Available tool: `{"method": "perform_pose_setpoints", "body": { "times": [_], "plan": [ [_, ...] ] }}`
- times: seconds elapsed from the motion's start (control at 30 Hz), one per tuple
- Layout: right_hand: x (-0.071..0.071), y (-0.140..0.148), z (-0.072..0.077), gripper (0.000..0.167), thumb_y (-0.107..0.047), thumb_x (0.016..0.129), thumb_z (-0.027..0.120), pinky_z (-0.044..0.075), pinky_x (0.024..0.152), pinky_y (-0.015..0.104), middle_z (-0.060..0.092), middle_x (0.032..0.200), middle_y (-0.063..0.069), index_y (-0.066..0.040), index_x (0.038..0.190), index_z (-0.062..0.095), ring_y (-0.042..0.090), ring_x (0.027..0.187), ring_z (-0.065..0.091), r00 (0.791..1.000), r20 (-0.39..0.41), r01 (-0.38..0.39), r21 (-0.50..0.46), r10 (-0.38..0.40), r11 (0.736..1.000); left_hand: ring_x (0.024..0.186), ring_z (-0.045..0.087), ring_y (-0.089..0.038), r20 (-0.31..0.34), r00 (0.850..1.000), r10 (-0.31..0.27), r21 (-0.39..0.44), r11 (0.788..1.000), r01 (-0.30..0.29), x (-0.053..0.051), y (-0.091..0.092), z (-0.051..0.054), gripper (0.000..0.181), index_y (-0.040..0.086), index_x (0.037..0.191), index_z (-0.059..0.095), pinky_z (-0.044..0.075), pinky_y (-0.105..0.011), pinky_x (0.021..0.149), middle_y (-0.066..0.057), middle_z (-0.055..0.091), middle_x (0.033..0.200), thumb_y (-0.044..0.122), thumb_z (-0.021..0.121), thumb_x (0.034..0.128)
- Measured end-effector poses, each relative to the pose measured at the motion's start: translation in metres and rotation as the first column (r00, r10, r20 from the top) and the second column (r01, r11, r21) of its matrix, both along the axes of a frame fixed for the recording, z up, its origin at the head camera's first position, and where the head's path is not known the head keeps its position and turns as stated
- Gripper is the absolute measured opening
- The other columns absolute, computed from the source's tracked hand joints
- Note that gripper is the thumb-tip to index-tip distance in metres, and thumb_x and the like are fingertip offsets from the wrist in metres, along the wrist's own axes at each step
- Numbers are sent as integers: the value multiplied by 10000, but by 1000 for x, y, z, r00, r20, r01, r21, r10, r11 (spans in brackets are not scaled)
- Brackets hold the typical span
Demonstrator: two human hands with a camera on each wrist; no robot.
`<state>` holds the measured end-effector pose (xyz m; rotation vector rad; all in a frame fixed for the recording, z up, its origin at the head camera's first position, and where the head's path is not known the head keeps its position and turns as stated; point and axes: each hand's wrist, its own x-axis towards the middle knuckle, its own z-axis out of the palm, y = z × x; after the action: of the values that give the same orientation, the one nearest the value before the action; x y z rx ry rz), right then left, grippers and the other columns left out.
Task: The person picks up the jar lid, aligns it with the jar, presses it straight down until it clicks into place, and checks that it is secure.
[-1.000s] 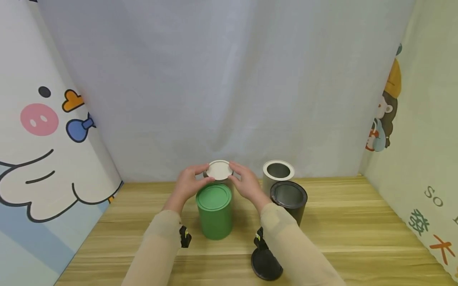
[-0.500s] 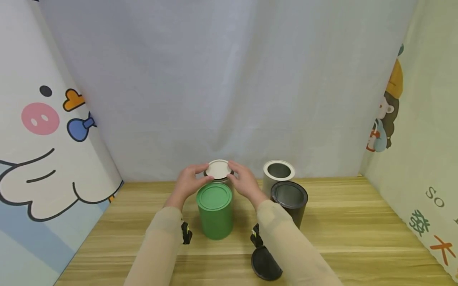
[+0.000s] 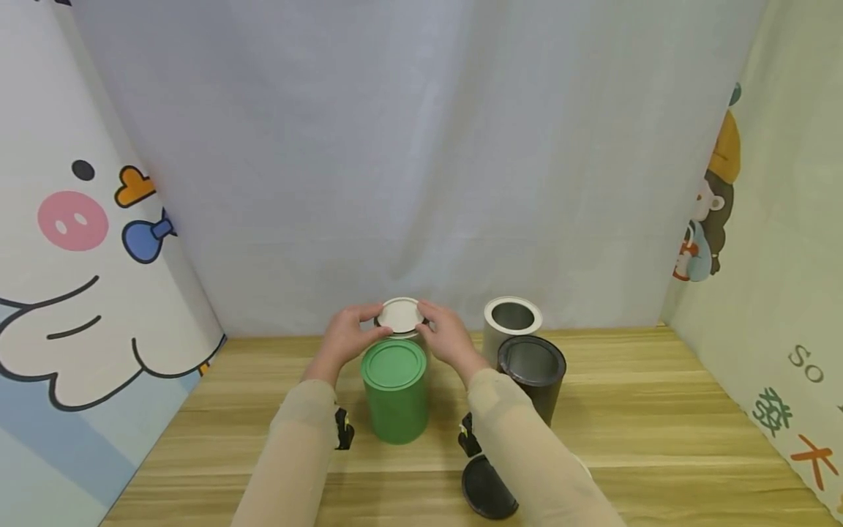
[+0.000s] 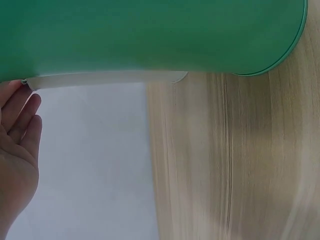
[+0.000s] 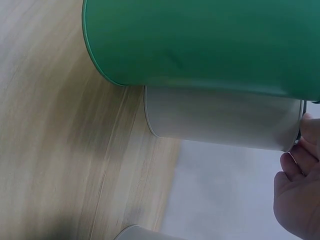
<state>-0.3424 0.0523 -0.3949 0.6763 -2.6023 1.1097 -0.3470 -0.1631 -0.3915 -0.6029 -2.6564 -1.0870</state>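
Observation:
A round white lid point(image 3: 400, 315) lies between my two hands at the top of a white can point(image 5: 225, 117). My left hand point(image 3: 347, 338) pinches the lid's left edge with thumb and fingers. On the opposite edge, my right hand point(image 3: 450, 340) does the same. A dark line shows under the lid's front, between it and the can. The green can point(image 3: 397, 402), with a green top, stands in front and hides most of the white can in the head view.
To the right stand an uncovered white can point(image 3: 492, 340) and, in front of it, a black can point(image 3: 546, 391). A black lid point(image 3: 487, 489) lies near the right sleeve point(image 3: 527, 446). A grey curtain point(image 3: 421, 161) hangs behind the wooden table point(image 3: 632, 410).
The dark line under the lid's front edge now shows where it did not one second ago. My right hand and forearm have shifted slightly left, uncovering a white edge beside the sleeve.

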Motion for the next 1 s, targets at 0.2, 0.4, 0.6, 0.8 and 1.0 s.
{"method": "perform_pose_setpoints", "body": {
  "times": [0.2,0.4,0.6,0.8,1.0],
  "plan": [
    [0,0,0,441,-56,975,598,302,1146,476,481,1456,200,79,1386,511,384,1356,423,1000,18,6,15,-6,1000,1283,508,-383,68,998,13,36,999,-15,0,0,0,525,-23,1330,597,406,-521,1067,-193,570,1357,194,770,884],
    [0,1,-1,439,-76,987,591,297,1149,475,475,1464,193,67,1394,511,380,1363,413,999,43,4,27,-5,1000,1295,495,-387,102,995,17,35,999,-20,2,1,3,526,-17,1336,598,404,-529,1067,-195,563,1368,219,760,895],
    [-1,2,-2,447,-106,1002,577,282,1157,472,446,1489,182,49,1413,498,373,1383,388,998,62,2,51,-5,999,1307,484,-381,123,992,15,34,999,-19,3,2,4,529,-6,1349,591,396,-533,1073,-188,563,1372,218,755,899],
    [1,3,0,445,-117,1003,575,280,1156,486,434,1501,173,48,1411,503,392,1387,373,998,66,-3,54,-1,999,1292,501,-377,99,995,12,7,1000,-13,2,2,6,515,-9,1336,603,403,-531,1067,-185,582,1350,220,755,899],
    [-1,4,0,432,-129,990,597,302,1144,488,472,1470,182,50,1379,540,402,1356,415,999,31,-10,53,9,999,1283,508,-381,72,997,6,-42,999,-3,2,3,10,476,-8,1320,617,405,-538,1062,-174,581,1355,222,731,919]
  ]
}}
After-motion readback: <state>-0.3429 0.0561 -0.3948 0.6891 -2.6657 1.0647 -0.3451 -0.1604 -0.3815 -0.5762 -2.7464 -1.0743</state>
